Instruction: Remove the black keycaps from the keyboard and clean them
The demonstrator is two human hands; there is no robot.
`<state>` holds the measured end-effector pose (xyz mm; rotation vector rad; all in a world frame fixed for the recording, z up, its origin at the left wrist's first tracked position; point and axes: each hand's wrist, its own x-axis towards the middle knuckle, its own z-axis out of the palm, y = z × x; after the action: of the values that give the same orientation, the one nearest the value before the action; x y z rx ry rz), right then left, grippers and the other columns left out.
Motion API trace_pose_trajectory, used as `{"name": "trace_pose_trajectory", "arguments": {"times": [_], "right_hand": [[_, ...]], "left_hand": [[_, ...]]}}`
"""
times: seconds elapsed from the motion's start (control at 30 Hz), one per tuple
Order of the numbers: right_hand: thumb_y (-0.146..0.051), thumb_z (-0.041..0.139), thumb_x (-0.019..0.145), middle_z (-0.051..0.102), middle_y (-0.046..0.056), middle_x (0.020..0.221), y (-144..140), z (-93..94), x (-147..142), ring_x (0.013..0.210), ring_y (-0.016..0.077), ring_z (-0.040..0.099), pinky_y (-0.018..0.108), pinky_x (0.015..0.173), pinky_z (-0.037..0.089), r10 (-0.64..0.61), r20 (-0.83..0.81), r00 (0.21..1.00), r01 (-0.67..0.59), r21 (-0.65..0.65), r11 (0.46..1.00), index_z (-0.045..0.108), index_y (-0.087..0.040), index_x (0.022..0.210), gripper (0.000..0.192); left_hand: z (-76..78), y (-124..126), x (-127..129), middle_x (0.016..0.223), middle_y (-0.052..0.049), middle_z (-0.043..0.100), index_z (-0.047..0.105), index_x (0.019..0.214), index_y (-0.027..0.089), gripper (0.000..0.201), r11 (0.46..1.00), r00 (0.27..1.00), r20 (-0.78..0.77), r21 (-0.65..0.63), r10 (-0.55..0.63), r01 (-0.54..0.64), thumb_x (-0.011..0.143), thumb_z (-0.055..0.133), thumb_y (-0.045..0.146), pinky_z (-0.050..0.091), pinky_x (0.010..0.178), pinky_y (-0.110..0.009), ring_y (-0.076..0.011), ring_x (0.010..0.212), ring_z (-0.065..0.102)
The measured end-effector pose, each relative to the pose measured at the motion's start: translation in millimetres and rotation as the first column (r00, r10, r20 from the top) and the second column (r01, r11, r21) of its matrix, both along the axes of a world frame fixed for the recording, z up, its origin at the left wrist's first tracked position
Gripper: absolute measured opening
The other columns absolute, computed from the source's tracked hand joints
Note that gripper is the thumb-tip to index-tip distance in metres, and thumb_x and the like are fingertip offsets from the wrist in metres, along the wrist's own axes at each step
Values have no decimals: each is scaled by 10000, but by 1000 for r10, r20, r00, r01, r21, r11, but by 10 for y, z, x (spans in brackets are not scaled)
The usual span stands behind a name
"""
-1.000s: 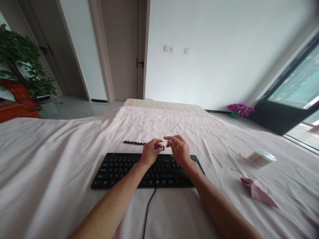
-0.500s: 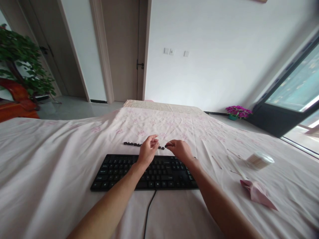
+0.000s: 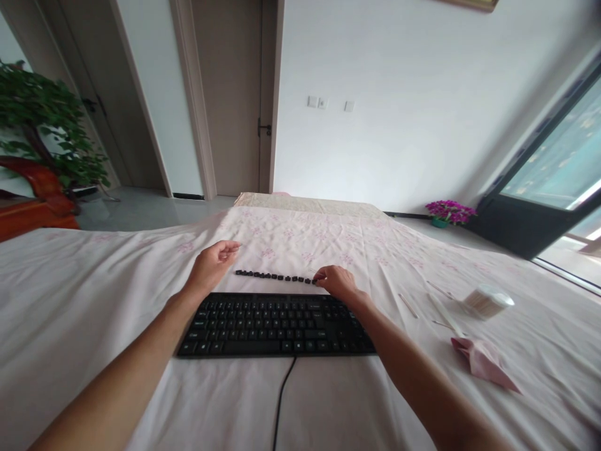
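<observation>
You are looking across a wide surface covered by a pale pink sheet (image 3: 328,401) with a faint flower print, creased in long folds; whether it is a bed or a tabletop under the cloth you cannot tell. A black keyboard (image 3: 277,326) lies flat on it in front of you, its cable (image 3: 280,401) running back toward you. Just beyond the keyboard's far edge sits a row of small black keycaps (image 3: 275,276), laid in a line on the sheet.

Your right hand (image 3: 339,283) rests at the right end of that row, fingers drawn together with the tips touching the last keycap; whether it actually pinches the cap is too small to tell. Your left hand (image 3: 212,263) is off to the left, raised a little above the sheet near the left end of the row, fingers loosely curled, holding nothing that shows.

To the right on the sheet lie a few thin sticks (image 3: 409,305), a round clear tub of cotton swabs (image 3: 487,301) and a crumpled pink tissue (image 3: 483,363). Beyond the surface the room has a white wall (image 3: 399,125) with switches (image 3: 315,102), a beige door (image 3: 230,94), a leafy green plant (image 3: 47,125) on the left, a pot of purple flowers (image 3: 448,210) on the floor, and a dark-framed window (image 3: 549,181) on the right.
</observation>
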<state>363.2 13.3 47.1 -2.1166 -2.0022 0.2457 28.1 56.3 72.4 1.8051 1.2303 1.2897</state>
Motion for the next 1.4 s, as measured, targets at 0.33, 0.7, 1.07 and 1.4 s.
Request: {"name": "trace_pose_trajectory", "arguments": {"times": [0.33, 0.7, 1.07, 1.4], "right_hand": [[-328, 619, 760, 715, 28, 980, -45, 44, 9, 912, 209, 633, 266, 709, 424, -6, -39, 999, 6, -1, 1000, 705, -285, 1053, 308], [-583, 306, 899, 686, 163, 942, -652, 272, 608, 894, 331, 640, 373, 692, 423, -294, 315, 903, 324, -47, 945, 711, -193, 836, 566], [-566, 274, 892, 694, 136, 889, -728, 234, 722, 880, 328, 632, 373, 673, 410, -280, 266, 922, 307, -64, 950, 703, -231, 763, 559], [-466, 313, 915, 696, 141, 938, -586, 343, 683, 865, 311, 642, 376, 683, 422, -324, 319, 891, 319, 68, 945, 684, -216, 907, 447]], "left_hand": [[-559, -241, -488, 1170, -115, 646, 615, 1111, 154, 511, 956, 987, 111, -259, -115, 141, 780, 568, 541, 366, 1040, -407, -251, 1136, 573], [-593, -401, -424, 1166, -122, 636, 568, 1180, 161, 542, 945, 970, 230, -291, -83, 150, 847, 448, 571, 374, 1031, -407, -242, 1125, 577], [-502, -557, -207, 1255, -97, 590, 479, 1305, 218, 541, 961, 981, 184, -255, -64, 111, 891, 376, 549, 314, 1075, -407, -237, 1224, 500], [-576, -443, -133, 1263, -127, 572, 456, 1318, 180, 598, 969, 960, 278, -233, -13, 81, 892, 328, 580, 403, 1010, -378, -224, 1183, 534]]}}
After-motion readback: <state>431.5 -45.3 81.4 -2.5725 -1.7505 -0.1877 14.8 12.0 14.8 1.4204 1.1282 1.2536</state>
